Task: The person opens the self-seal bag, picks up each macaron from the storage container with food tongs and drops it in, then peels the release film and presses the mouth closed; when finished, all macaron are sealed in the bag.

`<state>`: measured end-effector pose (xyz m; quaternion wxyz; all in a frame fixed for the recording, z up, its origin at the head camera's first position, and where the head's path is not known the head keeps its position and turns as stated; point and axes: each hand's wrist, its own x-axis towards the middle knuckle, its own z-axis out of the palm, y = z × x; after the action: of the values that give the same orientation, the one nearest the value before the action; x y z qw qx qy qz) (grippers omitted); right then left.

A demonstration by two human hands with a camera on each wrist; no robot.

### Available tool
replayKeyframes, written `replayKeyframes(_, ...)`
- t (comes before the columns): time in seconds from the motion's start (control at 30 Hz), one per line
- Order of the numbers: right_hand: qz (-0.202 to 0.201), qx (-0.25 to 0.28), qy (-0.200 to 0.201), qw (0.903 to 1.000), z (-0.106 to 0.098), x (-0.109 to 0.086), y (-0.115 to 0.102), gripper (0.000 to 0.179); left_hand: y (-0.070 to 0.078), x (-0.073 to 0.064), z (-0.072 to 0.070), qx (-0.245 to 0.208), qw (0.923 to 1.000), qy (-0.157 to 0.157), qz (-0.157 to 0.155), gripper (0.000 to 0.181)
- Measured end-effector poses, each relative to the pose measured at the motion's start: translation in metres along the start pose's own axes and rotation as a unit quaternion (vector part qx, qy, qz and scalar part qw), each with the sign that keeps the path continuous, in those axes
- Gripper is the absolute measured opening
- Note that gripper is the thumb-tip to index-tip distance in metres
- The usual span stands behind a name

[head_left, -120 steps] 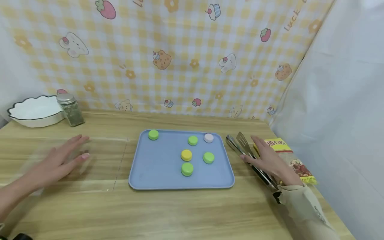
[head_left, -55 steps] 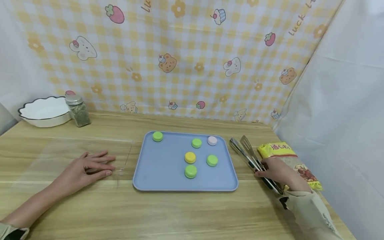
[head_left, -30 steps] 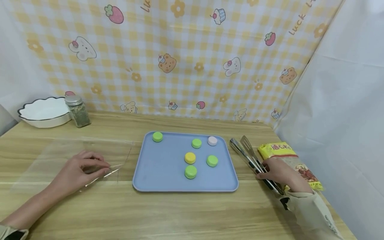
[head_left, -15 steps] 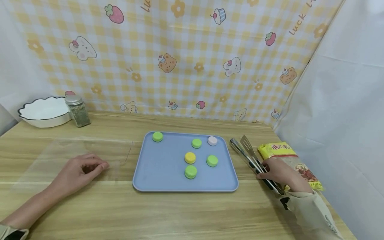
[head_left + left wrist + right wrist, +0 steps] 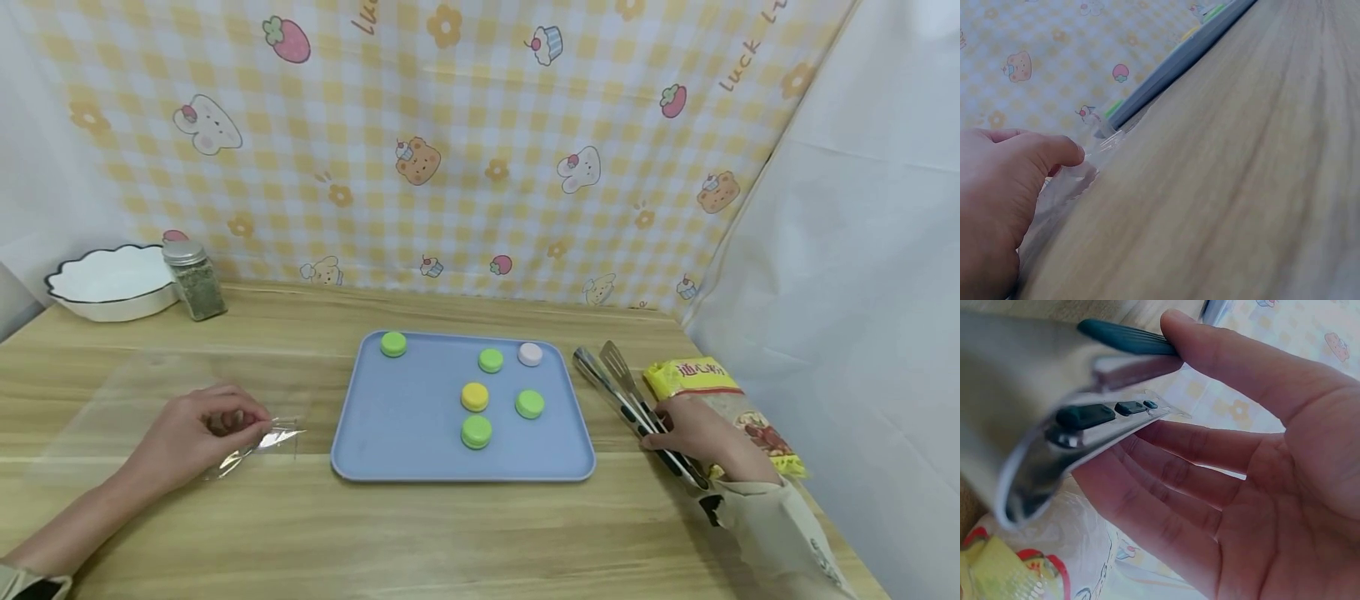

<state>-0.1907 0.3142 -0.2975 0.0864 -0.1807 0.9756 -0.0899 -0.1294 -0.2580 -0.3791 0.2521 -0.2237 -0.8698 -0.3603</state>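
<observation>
My left hand pinches the near right part of a clear plastic bag lying flat on the table. Crinkled film sticks out beyond the thumb in the left wrist view. On the right, my right hand holds metal tongs with dark grips and one slotted end. In the right wrist view the thumb presses one tong arm and the fingers lie against the other. Between the hands stands a blue tray with macarons: several green, a yellow one and a pale one.
A yellow-topped food packet lies right of the tongs, close beside my right hand. At the back left stand a white scalloped dish and a glass jar of dried herbs. A checked cloth hangs behind the wooden table.
Both hands have come down from hovering. My left hand moved right and took hold of the bag, whose edge now rises crinkled. My right hand took hold of the tongs, which stay in place.
</observation>
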Motion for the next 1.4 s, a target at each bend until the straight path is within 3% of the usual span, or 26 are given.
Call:
replayKeyframes(0.2, -0.011, -0.001, 0.004, 0.9999, 0.0, -0.001, 0.0, 0.021, 0.001, 0.001, 0.0, 0.014, 0.9998, 0.012, 0.009, 0.027)
replayKeyframes(0.37, -0.009, -0.005, 0.007, 0.9999, -0.003, -0.005, -0.001, 0.023, 0.001, 0.001, 0.0, 0.016, 0.9998, 0.012, -0.002, 0.018)
replayKeyframes(0.63, -0.001, -0.007, 0.023, 0.9997, -0.015, -0.007, -0.007, 0.017, 0.001, 0.001, -0.001, -0.006, 0.9997, 0.019, -0.012, 0.033)
replayKeyframes(0.83, -0.014, -0.01, 0.071, 0.9973, -0.028, -0.003, -0.018, 0.02, 0.003, 0.001, -0.004, -0.006, 0.9996, 0.024, -0.013, 0.034)
replayKeyframes(1.13, -0.098, 0.028, 0.141, 0.9848, -0.032, 0.018, -0.054, 0.028, 0.005, 0.001, -0.004, -0.016, 0.9992, 0.015, -0.035, 0.021)
replayKeyframes(1.27, -0.143, 0.016, 0.175, 0.974, -0.028, 0.034, -0.075, 0.027, 0.004, 0.001, -0.004, -0.006, 0.9989, 0.021, -0.041, 0.018)
replayKeyframes(1.4, -0.162, 0.002, 0.185, 0.9693, -0.021, 0.05, -0.098, 0.027, 0.002, 0.002, -0.002, -0.003, 0.999, 0.026, -0.035, 0.023)
